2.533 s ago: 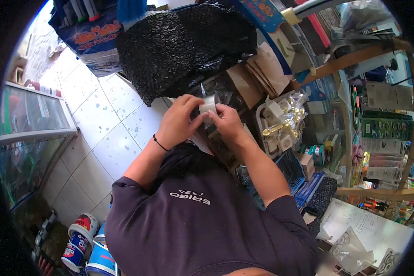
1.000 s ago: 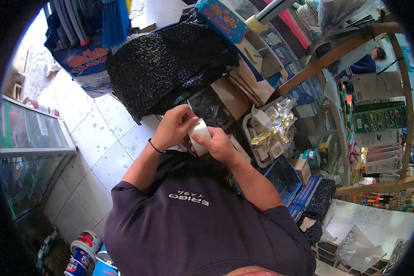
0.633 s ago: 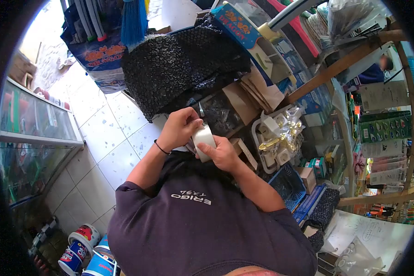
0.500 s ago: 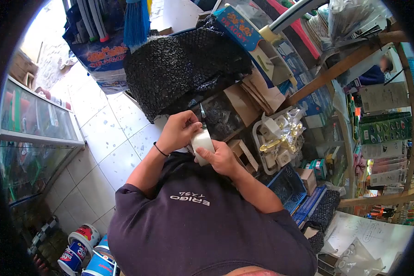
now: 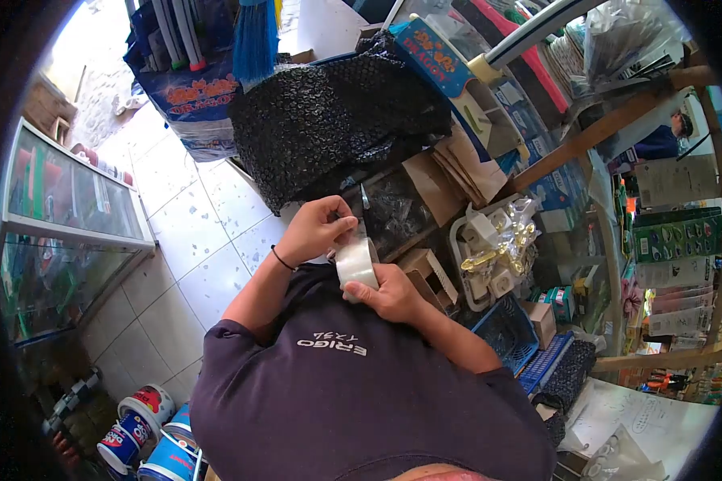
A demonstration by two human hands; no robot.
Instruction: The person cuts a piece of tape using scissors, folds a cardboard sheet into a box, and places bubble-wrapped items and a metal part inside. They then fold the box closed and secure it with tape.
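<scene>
A wide roll of pale, see-through tape (image 5: pixel 354 263) is held in front of the dark shirt. My right hand (image 5: pixel 391 293) grips the roll from its lower right side, with the thumb across its face. At its upper edge my left hand (image 5: pixel 319 231), with a black band at the wrist, is closed, thumb and fingertips pinched on the tape. How much tape is lifted there is too small to tell. Just beyond the fingers a thin shiny blade-like piece (image 5: pixel 365 197) points up.
Black bubble wrap (image 5: pixel 321 120) lies ahead, beside brown cardboard (image 5: pixel 457 172). On the right are a tray of bagged fittings (image 5: pixel 497 248) and a blue basket (image 5: pixel 507 333). A glass case (image 5: pixel 76 212) stands left, paint buckets (image 5: pixel 148 409) lower left. A person (image 5: pixel 666 140) is at far right.
The view has shifted a little, so the surroundings sit further right. My left hand's fingers have moved slightly up from the roll, and more of the roll's face shows.
</scene>
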